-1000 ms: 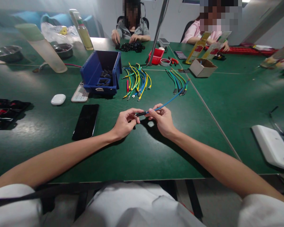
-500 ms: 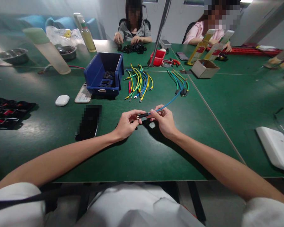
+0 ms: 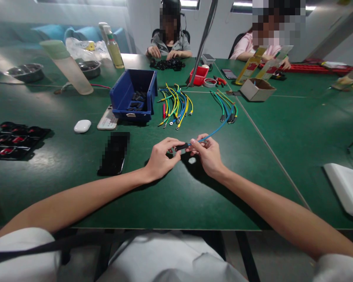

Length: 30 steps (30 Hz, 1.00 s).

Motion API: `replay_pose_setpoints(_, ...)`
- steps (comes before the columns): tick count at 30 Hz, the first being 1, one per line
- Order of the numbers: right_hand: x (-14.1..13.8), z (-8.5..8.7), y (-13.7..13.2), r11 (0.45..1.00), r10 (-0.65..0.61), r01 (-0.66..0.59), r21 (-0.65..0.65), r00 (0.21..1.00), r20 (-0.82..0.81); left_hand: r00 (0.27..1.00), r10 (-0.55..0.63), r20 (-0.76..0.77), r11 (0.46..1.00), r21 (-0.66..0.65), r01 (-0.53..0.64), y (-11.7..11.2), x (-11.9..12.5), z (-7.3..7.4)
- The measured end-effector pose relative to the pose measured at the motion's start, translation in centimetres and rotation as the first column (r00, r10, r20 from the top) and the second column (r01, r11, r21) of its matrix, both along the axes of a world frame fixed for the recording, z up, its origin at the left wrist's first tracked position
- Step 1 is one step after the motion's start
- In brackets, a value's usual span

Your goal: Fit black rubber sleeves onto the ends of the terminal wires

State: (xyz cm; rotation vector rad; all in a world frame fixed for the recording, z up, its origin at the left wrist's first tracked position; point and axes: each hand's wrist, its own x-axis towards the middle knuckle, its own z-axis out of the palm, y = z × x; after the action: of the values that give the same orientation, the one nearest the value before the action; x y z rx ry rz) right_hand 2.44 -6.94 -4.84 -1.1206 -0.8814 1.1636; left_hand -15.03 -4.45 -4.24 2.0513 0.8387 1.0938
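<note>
Above the green table, my right hand [image 3: 207, 154] pinches a blue wire [image 3: 220, 127] between thumb and fingers. A black sleeve [image 3: 181, 147] covers the wire's near end, and a small ring terminal [image 3: 175, 149] shows at its tip. Around that end curves my left hand [image 3: 163, 158], thumb and fingers apart, index fingertip at the sleeve's top; whether it presses is hard to tell. Beyond the hands lies a bunch of yellow, green and blue wires [image 3: 176, 103] with ring terminals. Farther right is a smaller group of sleeved wires [image 3: 223, 103].
A blue bin [image 3: 131, 115] holds black sleeves. Left of my hands are a black phone [image 3: 114, 154], another phone [image 3: 107, 118] and a white case [image 3: 82, 126]. A small carton [image 3: 257, 91], a red box [image 3: 198, 76] and a slanted metal pole [image 3: 202, 39] stand beyond. Two people sit opposite.
My left thumb has moved away from the fingers, and the ring terminal shows less than before. My right hand keeps hold of the wire. The whole view has shifted slightly.
</note>
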Motion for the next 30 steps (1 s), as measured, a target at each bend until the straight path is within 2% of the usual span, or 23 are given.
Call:
replay_pose_setpoints(4, -0.5, 0.4, -0.5, 0.999, -0.023, 0.023, -0.034, 1.000, -0.010, 0.997, 0.009, -0.073, 0.980, 0.198, 0.005, -0.1, -0.2, 0.0)
replay_pose_setpoints(9, -1.1, 0.4, -1.0, 0.997, -0.068, 0.067, -0.047, 0.997, -0.022, 0.984, 0.013, -0.176, 0.939, 0.341, 0.048, 0.0, -0.5, -0.8)
replay_pose_setpoints(13, -1.2, 0.3, -1.0, 0.997, -0.073, 0.074, -0.024, 0.997, 0.021, 0.972, 0.029, -0.234, 0.937, 0.346, 0.055, 0.1, -0.7, -1.3)
replay_pose_setpoints(17, -1.3, 0.4, -1.2, 0.997, -0.069, 0.066, 0.040, 0.993, 0.091, 0.973, 0.024, -0.232, 0.954, 0.295, 0.047, -0.2, -0.6, -0.9)
replay_pose_setpoints(20, -1.3, 0.5, -1.4, 0.993, -0.081, 0.066, 0.099, 0.985, 0.153, 0.986, 0.020, -0.166, 0.986, 0.164, 0.008, -0.8, -0.3, -0.2)
replay_pose_setpoints(23, -1.1, 0.6, -1.5, 0.990, -0.084, 0.057, 0.130, 0.974, 0.210, 0.999, -0.010, -0.034, 0.994, -0.109, 0.006, -1.3, 0.1, 0.2)
replay_pose_setpoints(26, -0.8, 0.6, -1.4, 0.988, -0.063, 0.021, 0.155, 0.960, 0.274, 0.991, -0.018, 0.132, 0.924, -0.377, 0.067, -1.3, 0.6, 0.2)
replay_pose_setpoints(30, -0.6, 0.4, -1.1, 0.986, 0.002, -0.058, 0.157, 0.944, 0.331, 0.968, 0.005, 0.251, 0.784, -0.601, 0.152, -1.0, 0.9, 0.0)
